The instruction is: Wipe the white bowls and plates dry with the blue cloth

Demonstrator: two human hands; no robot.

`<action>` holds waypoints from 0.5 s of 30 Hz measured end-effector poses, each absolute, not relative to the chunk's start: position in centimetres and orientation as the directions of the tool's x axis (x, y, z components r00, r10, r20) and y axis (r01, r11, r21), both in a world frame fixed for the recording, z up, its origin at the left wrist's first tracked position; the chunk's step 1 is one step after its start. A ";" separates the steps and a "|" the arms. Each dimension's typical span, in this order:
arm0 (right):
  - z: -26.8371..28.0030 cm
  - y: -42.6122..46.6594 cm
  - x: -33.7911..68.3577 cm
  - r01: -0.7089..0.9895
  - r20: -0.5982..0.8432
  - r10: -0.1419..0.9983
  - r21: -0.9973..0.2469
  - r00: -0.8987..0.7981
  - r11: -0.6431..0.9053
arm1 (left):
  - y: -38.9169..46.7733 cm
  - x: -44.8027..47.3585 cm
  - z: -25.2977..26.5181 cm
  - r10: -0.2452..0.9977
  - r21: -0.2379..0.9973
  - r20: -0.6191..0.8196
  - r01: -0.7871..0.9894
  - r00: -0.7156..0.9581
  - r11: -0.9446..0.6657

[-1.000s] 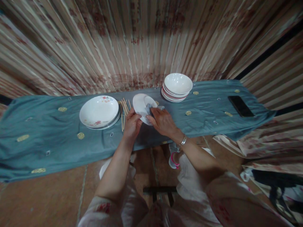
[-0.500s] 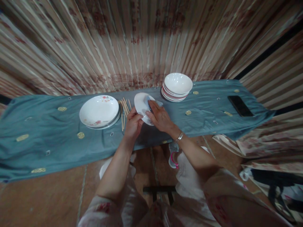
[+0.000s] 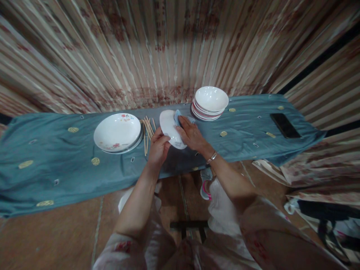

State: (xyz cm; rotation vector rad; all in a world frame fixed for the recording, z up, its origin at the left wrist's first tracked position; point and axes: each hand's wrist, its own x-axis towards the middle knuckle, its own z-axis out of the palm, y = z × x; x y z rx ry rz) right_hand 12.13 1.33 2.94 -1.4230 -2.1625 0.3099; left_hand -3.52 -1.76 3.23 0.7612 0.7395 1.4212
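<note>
A white bowl (image 3: 168,125) is tilted above the middle of the table, its outer side facing me. My left hand (image 3: 159,147) grips its near left edge, thumb on the outside. Against the bowl's right side my right hand (image 3: 191,134) presses a light blue cloth (image 3: 177,117), fingers closed over it. Left of my left hand lie several wooden chopsticks (image 3: 148,129). Farther left sits a stack of white plates (image 3: 117,131) with floral decoration. Behind my right hand stands a stack of white bowls (image 3: 211,99).
A green-blue cloth with yellow motifs covers the long table (image 3: 73,150). On its right part lies a black phone (image 3: 284,126). A pleated curtain (image 3: 168,52) hangs directly behind the table. Below, a dark bar (image 3: 189,225) crosses above the tiled floor.
My right hand has slid slightly right along the bowl with the cloth, so more of the bowl's surface shows. My left hand keeps its hold in the same place.
</note>
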 end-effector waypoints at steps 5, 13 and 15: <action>3.1 1.3 12.6 0.805 0.288 0.907 -0.430 -0.308 0.410 | -1.7 -3.6 3.2 1.000 0.846 0.004 -0.533 0.018 0.006; 4.4 0.6 13.7 0.857 0.214 0.911 -0.317 -0.353 0.406 | -1.5 -3.7 2.8 0.999 0.835 0.026 -0.551 0.019 -0.011; 4.8 0.3 13.9 0.864 0.195 0.905 -0.277 -0.377 0.420 | -1.4 -3.8 2.7 0.999 0.834 0.035 -0.551 0.020 -0.018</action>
